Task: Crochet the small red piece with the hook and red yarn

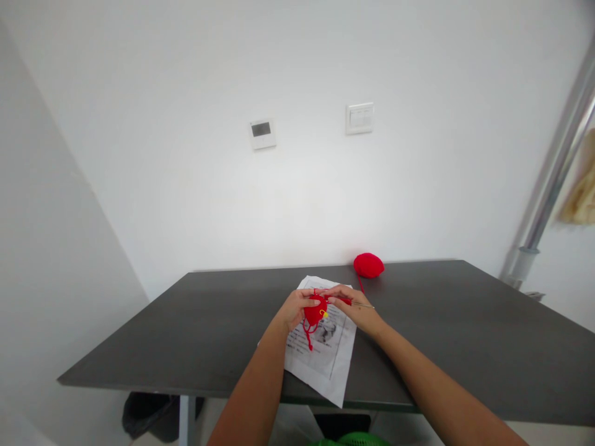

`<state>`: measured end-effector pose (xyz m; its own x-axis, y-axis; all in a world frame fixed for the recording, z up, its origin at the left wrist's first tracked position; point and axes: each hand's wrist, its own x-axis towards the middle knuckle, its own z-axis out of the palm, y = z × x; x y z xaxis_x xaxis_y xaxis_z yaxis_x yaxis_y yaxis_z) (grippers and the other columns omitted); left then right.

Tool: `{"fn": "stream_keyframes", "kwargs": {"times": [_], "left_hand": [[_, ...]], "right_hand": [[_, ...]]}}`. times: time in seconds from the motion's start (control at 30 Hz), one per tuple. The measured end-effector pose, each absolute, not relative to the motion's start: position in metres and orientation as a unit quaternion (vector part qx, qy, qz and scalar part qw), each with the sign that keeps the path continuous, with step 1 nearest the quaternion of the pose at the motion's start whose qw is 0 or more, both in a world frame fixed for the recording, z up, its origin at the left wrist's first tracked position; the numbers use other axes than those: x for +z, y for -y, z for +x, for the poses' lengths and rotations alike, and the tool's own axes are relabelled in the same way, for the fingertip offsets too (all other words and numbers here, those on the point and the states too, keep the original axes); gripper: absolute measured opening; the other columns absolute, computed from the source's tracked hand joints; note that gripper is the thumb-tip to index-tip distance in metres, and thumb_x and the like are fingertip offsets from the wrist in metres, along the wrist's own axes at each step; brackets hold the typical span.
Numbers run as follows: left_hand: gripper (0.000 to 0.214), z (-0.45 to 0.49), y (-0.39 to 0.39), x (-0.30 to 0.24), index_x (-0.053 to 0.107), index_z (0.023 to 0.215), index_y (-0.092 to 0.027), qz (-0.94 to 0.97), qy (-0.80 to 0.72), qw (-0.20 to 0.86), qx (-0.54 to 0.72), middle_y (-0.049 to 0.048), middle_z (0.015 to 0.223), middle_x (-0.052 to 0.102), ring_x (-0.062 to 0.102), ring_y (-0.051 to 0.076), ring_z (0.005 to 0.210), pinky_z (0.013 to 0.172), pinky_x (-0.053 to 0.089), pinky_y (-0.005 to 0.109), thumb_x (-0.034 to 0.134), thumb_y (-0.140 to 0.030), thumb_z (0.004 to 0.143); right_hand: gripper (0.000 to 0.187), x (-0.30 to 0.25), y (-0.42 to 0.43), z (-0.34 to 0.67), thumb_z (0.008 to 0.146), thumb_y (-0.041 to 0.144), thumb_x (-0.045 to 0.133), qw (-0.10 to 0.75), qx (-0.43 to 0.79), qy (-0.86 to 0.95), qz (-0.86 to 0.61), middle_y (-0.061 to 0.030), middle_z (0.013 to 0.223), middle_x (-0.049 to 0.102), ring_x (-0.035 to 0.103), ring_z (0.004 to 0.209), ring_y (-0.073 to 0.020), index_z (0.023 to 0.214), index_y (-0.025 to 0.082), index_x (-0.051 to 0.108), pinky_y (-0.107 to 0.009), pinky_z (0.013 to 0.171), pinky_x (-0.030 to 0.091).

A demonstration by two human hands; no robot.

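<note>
My left hand (pixel 295 308) is closed on a small red crochet piece (pixel 315 312) with a yellow stitch marker on it and a red tail hanging down. My right hand (pixel 357 310) pinches a thin crochet hook (pixel 360 303) whose tip meets the piece. Both hands hover over a printed paper sheet (pixel 325 362) on the dark grey table (pixel 186 328). A strand of red yarn runs from the work to a red yarn ball (pixel 369 264) at the table's far edge.
A white wall stands right behind the table, with a thermostat (pixel 263 132) and a light switch (pixel 359 118). A metal pole (pixel 553 179) rises at the right. Under the table are a dark bag (pixel 149 415) and a green object (pixel 356 440).
</note>
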<state>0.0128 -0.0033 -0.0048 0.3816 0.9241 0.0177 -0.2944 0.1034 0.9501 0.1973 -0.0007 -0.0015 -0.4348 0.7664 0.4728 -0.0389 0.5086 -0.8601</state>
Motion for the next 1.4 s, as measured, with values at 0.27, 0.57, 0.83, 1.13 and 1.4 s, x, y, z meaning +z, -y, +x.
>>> {"fn": "stream_keyframes", "kwargs": {"times": [0.27,0.57,0.83,1.13,1.4], "left_hand": [[0.043,0.018,0.007,0.001,0.067,0.094,-0.010,0.478,-0.345,0.643,0.489,0.0100,0.085,0.069,0.063,0.019,0.076,0.074,0.044,0.030,0.076,-0.021,0.054],[0.046,0.017,0.004,-0.003,0.065,0.100,-0.012,0.496,-0.333,0.650,0.469,0.0082,0.083,0.068,0.060,0.014,0.068,0.068,0.043,0.026,0.075,-0.019,0.056],[0.048,0.009,0.005,0.002,0.064,0.103,-0.011,0.465,-0.307,0.677,0.481,0.0078,0.081,0.068,0.062,0.015,0.071,0.074,0.043,0.027,0.073,-0.012,0.055],[0.046,0.002,0.006,0.006,0.065,0.101,-0.010,0.465,-0.285,0.696,0.466,0.0024,0.060,0.060,0.054,0.010,0.054,0.058,0.040,0.023,0.072,-0.013,0.055],[0.048,-0.011,0.000,0.001,0.064,0.102,-0.006,0.499,-0.280,0.703,0.423,-0.0030,0.047,0.044,0.030,0.002,0.039,0.041,0.014,0.019,0.071,-0.021,0.057]], "right_hand": [[0.019,-0.001,0.002,0.195,0.076,0.033,0.061,0.487,0.447,0.704,-0.261,-0.0048,0.088,0.069,0.063,0.086,-0.0197,0.089,0.020,0.067,-0.034,0.080,0.048],[0.019,0.003,0.001,0.200,0.075,0.034,0.061,0.488,0.392,0.729,-0.276,-0.0052,0.086,0.070,0.063,0.084,-0.0214,0.085,0.021,0.070,-0.035,0.080,0.047],[0.019,0.009,0.001,0.202,0.076,0.035,0.060,0.508,0.373,0.723,-0.283,-0.0059,0.082,0.070,0.063,0.081,-0.0214,0.081,0.019,0.071,-0.033,0.076,0.047],[0.022,0.008,0.003,0.200,0.073,0.038,0.063,0.546,0.443,0.650,-0.288,-0.0050,0.075,0.069,0.062,0.072,-0.0188,0.077,0.018,0.068,-0.031,0.070,0.048],[0.021,0.013,0.002,0.208,0.074,0.037,0.063,0.477,0.425,0.725,-0.259,-0.0060,0.082,0.070,0.063,0.079,-0.0203,0.079,0.018,0.071,-0.032,0.074,0.048]]}}
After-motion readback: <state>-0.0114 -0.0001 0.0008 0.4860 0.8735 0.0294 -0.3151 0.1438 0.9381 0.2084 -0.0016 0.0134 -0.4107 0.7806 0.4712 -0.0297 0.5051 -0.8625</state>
